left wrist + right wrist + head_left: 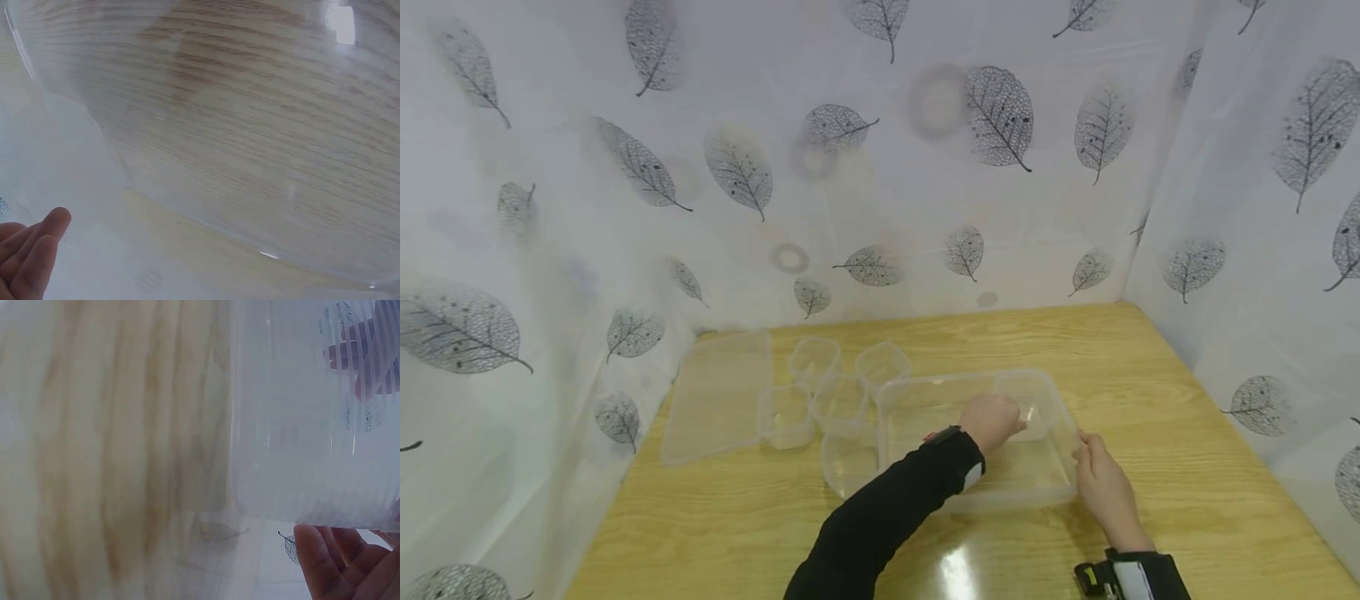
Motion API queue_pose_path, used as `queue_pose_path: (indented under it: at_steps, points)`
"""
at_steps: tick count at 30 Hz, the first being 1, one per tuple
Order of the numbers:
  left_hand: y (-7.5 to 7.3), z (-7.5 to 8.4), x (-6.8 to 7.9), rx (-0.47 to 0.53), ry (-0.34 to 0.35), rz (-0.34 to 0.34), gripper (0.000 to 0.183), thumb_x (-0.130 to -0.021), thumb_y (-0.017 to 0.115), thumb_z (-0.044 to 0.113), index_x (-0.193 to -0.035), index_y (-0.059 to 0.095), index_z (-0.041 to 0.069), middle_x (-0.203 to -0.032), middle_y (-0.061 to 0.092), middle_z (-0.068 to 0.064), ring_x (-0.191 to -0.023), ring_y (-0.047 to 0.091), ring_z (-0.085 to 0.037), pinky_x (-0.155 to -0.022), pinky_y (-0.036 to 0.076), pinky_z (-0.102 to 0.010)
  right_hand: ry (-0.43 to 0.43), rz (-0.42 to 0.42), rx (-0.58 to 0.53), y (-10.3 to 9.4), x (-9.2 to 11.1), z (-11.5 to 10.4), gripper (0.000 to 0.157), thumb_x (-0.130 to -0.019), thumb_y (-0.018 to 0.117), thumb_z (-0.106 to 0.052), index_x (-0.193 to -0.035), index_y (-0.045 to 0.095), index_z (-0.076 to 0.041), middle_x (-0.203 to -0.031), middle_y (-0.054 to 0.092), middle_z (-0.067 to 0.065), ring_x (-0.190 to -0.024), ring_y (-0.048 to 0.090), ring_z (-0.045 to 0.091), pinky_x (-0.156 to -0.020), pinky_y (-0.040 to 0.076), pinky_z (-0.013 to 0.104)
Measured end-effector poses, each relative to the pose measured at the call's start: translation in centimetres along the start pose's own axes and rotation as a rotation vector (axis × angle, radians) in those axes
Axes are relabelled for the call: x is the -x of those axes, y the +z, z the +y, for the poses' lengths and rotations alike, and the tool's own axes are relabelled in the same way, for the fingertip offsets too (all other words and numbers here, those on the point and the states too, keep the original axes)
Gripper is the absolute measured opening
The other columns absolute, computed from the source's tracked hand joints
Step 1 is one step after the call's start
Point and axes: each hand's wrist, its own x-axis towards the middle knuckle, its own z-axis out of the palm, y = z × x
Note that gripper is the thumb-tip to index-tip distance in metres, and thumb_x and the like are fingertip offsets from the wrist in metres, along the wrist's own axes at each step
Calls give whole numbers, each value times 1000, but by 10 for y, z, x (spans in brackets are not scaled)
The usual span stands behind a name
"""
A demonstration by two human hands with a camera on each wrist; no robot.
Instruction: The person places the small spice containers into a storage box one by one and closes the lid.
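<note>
A large clear plastic storage box point(970, 500) sits on the table. My left hand point(992, 421) reaches inside it with bent fingers and pinches a small clear plastic container point(1033, 408) at the far right corner. In the left wrist view the bent fingers point(37, 256) show at the lower left; where they meet the clear plastic is hard to see. My right hand point(1105, 483) grips the box's right wall. In the right wrist view the fingers of my right hand point(344, 562) are at the wall's edge, and my left hand shows through the plastic.
Several small clear containers point(786, 417) stand close together left of the box, one partly behind my left forearm. A flat translucent lid point(718, 400) lies at the table's far left. Leaf-patterned white curtains point(880, 167) surround the wooden table point(1187, 433).
</note>
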Motion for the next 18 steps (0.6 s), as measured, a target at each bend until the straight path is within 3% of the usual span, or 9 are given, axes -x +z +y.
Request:
queue_pose_path:
  at_steps: [5, 10, 15, 18]
  points:
    - [-10, -3, 8, -79, 14, 70, 41, -85, 48, 49, -60, 46, 17, -51, 30, 9, -38, 28, -3, -33, 26, -18, 15, -8, -8, 0, -1, 0, 38, -94, 22, -10, -119, 37, 14, -100, 55, 30, -83, 55, 38, -55, 41, 34]
    - [-38, -16, 20, -115, 43, 120, 45, -86, 44, 52, -55, 42, 20, -47, 27, 9, -36, 29, -3, -33, 17, -20, 11, -10, -23, 1, -4, 0, 39, -94, 22, -12, -121, 36, 12, -101, 55, 30, -85, 54, 37, -56, 41, 34]
    - [-68, -42, 48, -38, 60, 131, 36, -89, 48, 40, -62, 50, 17, -53, 42, 7, -44, 42, -5, -39, 31, -18, -9, 5, -24, 1, -3, 2, 38, -94, 22, -10, -120, 37, 13, -99, 56, 30, -79, 55, 35, -53, 40, 33]
    - [-76, -64, 70, -49, 41, 167, 29, -87, 52, 37, -72, 57, 12, -61, 50, 4, -50, 47, -7, -43, 38, -19, 13, -3, -24, 0, 0, 3, 38, -94, 22, -10, -121, 37, 13, -100, 55, 30, -69, 53, 30, -49, 37, 31]
